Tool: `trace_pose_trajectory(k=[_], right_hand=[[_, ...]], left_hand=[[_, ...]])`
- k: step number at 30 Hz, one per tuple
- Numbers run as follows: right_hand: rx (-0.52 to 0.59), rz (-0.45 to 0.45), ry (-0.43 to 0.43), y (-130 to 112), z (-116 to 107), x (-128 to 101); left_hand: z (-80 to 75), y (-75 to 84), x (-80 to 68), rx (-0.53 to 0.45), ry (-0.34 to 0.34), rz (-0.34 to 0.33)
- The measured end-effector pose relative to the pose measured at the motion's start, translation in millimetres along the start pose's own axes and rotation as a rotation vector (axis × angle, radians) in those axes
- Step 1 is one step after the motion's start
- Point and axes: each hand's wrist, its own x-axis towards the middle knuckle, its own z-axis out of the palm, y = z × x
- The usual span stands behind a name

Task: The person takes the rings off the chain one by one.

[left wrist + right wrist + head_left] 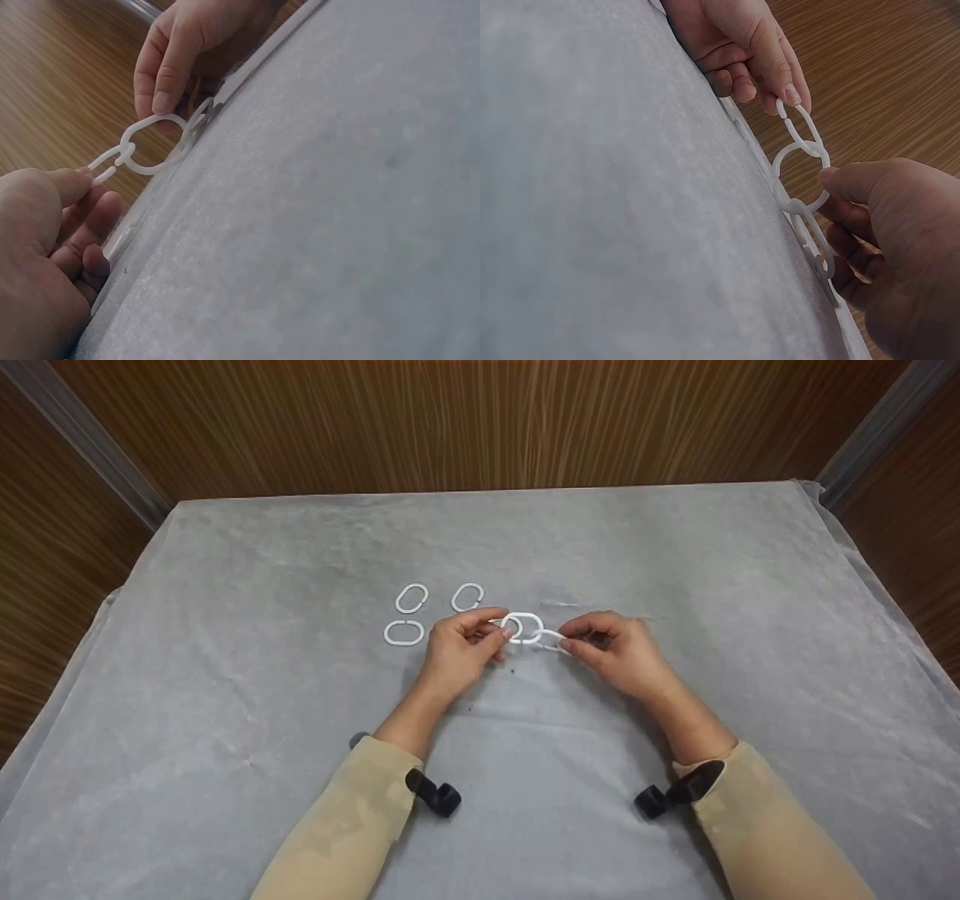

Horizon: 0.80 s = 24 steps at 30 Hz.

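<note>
A short chain of three linked white oval plastic rings [523,628] hangs just above the grey cloth between both hands. My left hand [502,628] pinches the chain's left ring with thumb and fingers. My right hand [568,639] pinches the right ring [553,640]. In the left wrist view the left hand [84,178] holds the end ring [103,166], the middle ring [153,144] hangs free, and the right hand [171,94] grips the far end. The right wrist view shows the right hand [832,180] by the middle ring [801,177] and the left hand [784,97] on the far ring [799,124].
Three loose white rings lie on the grey cloth [675,555] left of the hands: two side by side [411,598] [467,597] and one nearer me [403,632]. Wood-panelled walls [480,427] stand behind the table. Black camera mounts [435,795] [675,793] sit on both wrists.
</note>
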Motion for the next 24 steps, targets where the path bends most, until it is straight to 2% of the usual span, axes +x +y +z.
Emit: trace_pose_trajectory(k=[24], right_hand=[[-0.003,-0.024,-0.029,3.2,-0.5,1.3]], left_hand=[[-1.4,1.2,-0.3,-0.023,-0.005,0.012]])
